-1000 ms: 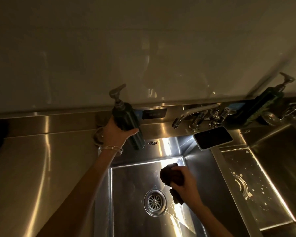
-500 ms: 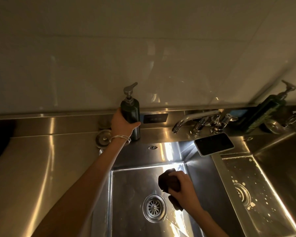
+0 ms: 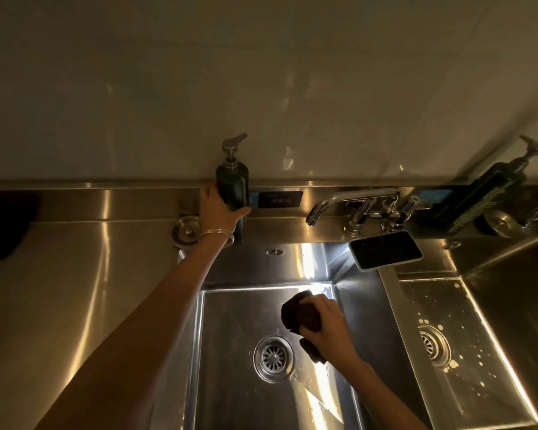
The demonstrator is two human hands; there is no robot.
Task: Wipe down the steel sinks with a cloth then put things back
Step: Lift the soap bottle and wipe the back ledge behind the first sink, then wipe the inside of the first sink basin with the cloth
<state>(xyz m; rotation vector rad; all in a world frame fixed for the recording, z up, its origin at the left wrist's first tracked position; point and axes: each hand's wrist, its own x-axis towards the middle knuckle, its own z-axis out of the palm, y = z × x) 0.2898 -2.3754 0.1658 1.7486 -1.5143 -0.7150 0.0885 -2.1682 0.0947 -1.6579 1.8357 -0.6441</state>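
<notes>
My left hand [image 3: 218, 212] grips a dark pump soap bottle [image 3: 234, 184] that stands upright on the steel ledge behind the left sink [image 3: 230, 383], against the backsplash. My right hand [image 3: 330, 328] is down in that sink, shut on a dark brown cloth [image 3: 297, 315] pressed to the basin floor near the back right corner, just above the round drain [image 3: 273, 358]. The right sink [image 3: 466, 352] is spotted with pale drops around its drain.
A phone [image 3: 385, 250] lies on the divider between the sinks, below the faucet [image 3: 354, 206]. A second pump bottle [image 3: 491, 193] leans at the back right beside a round plug [image 3: 499, 224]. Another round plug [image 3: 186, 231] sits left of my wrist. The steel counter [image 3: 75, 290] spreads left.
My left hand carried the soap bottle up from over the sink and stood it upright on the back ledge. My right hand with the cloth stayed near the drain.
</notes>
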